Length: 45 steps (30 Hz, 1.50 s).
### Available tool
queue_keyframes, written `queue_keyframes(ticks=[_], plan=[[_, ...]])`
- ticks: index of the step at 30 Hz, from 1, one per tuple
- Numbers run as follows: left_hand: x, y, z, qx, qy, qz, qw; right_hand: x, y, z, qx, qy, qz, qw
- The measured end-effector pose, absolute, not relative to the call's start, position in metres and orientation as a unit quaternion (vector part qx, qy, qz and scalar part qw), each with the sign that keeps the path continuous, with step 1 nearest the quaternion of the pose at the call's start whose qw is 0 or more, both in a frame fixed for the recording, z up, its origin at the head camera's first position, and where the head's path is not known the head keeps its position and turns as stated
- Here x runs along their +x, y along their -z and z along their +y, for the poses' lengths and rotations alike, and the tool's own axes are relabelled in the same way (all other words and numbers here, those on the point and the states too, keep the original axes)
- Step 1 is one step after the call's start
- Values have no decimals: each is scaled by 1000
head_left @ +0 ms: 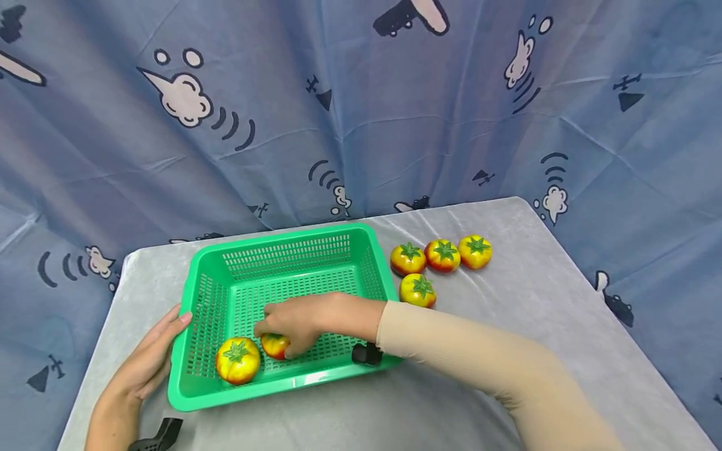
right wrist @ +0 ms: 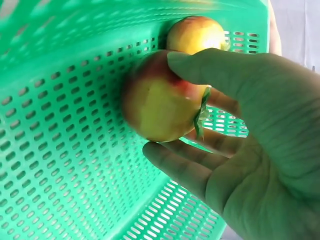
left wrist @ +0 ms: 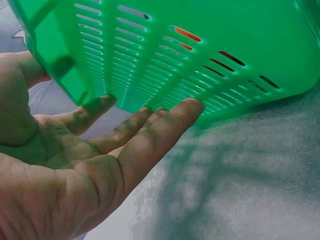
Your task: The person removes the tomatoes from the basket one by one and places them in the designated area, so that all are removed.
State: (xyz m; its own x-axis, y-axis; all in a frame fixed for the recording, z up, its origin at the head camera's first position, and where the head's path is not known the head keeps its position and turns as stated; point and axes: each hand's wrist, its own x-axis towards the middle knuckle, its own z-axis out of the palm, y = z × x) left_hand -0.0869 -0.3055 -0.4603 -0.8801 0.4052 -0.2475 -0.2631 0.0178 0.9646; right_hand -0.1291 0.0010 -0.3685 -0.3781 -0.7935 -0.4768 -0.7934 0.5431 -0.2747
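Note:
A green plastic basket (head_left: 299,379) with slotted walls stands on the table. My left hand (head_left: 148,354) holds its left side, thumb at the rim and the fairly straight fingers (left wrist: 150,140) against the outer wall. Inside the basket, my right hand (head_left: 299,319) grips a yellow-red tomato (right wrist: 160,105) with a green leafy top. The thumb lies on one side of this tomato and the fingers on the other. A second tomato (head_left: 238,361) sits beside it in the basket's near left corner; in the right wrist view that tomato (right wrist: 195,35) shows behind the held one.
Outside the basket's right wall lie several more tomatoes: three in a row at the back, one of them a tomato (head_left: 442,255), and a single tomato (head_left: 417,290) nearer. A grey-white cloth (head_left: 536,294) covers the table. Behind hangs a blue patterned curtain (head_left: 383,125).

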Motion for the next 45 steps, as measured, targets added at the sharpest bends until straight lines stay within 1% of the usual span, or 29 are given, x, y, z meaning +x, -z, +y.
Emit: queue_keyframes(ticks=[4, 10, 23, 29, 38, 45], plan=[[-87, 460, -307, 57, -702, 666, 245, -130, 364, 7, -480, 30, 831, 279], [-89, 458, -309, 73, -708, 655, 254, -130, 352, 23, -490, 50, 835, 248], [-89, 461, -308, 65, -713, 653, 246, -121, 342, 56, -464, 103, 854, 211], [-86, 461, -306, 65, -716, 651, 244, -115, 338, 73, -455, 140, 860, 183], [-82, 460, -300, 44, -696, 671, 253, -108, 344, 105, -431, 196, 873, 114], [-84, 456, -303, 58, -700, 668, 244, -110, 343, 123, -416, 245, 874, 49]])
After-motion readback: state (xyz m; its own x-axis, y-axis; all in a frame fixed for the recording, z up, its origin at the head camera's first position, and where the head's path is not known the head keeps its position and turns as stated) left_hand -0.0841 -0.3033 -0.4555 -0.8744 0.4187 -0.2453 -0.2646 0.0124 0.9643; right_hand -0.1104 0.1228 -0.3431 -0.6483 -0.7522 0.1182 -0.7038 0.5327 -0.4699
